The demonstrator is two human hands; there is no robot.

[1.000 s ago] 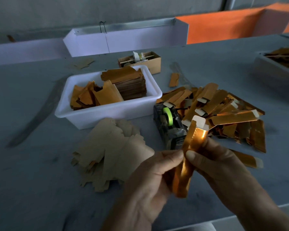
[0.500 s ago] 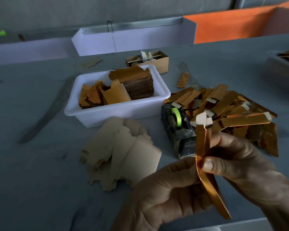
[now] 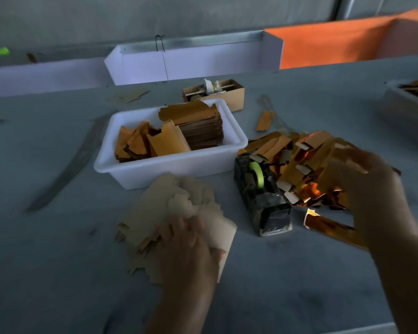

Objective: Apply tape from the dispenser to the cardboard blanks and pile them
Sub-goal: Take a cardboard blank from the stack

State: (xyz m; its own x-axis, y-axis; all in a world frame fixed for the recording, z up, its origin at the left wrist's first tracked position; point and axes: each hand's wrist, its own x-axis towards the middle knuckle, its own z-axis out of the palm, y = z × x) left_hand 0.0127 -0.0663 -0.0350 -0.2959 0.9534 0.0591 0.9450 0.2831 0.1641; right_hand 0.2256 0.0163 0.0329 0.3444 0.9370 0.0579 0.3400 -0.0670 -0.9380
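Observation:
My left hand [image 3: 188,242] rests on the loose heap of pale cardboard blanks [image 3: 164,208] near the table's front, its fingers curled over the top blank [image 3: 221,233], whose right edge curls up. The dark tape dispenser [image 3: 263,201] with a green roll [image 3: 256,173] stands just right of that heap. My right hand [image 3: 364,186] hovers, blurred, over the pile of folded gold blanks [image 3: 299,165] beyond the dispenser. A gold blank seems to lie at its fingertips, but the blur hides the grip.
A white tub [image 3: 169,172] behind the pale heap holds stacked and loose gold blanks. One gold strip [image 3: 328,227] lies on the table under my right forearm. A small cardboard box [image 3: 229,97] and a stray gold piece [image 3: 264,120] sit farther back. Another tub [image 3: 405,104] stands far right.
Both hands let go of each other's shared gold blank. My left hand dropped onto the pale heap, and my right hand swung right and away over the gold pile.

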